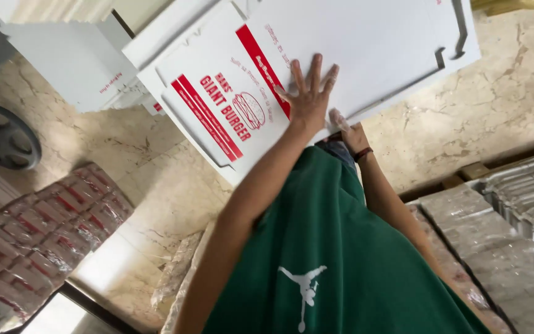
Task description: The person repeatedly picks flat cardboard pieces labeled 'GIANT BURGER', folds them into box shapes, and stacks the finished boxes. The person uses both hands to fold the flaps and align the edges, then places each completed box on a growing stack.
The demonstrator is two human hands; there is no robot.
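Two hands work one flat white box blank. Left hand (309,93) lies spread, palm flat on the blank (316,68), gripping nothing. Right hand (348,131), at its 4 o'clock, pinches the blank's near edge. Blank rests on a stack (88,62) toward 10 o'clock. Wrapped bundles (38,235) lie at 8 o'clock on the marble floor (489,105).

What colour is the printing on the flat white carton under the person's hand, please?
Red, in stripes and lettering on the flat carton beside the left hand; the head view shows it.
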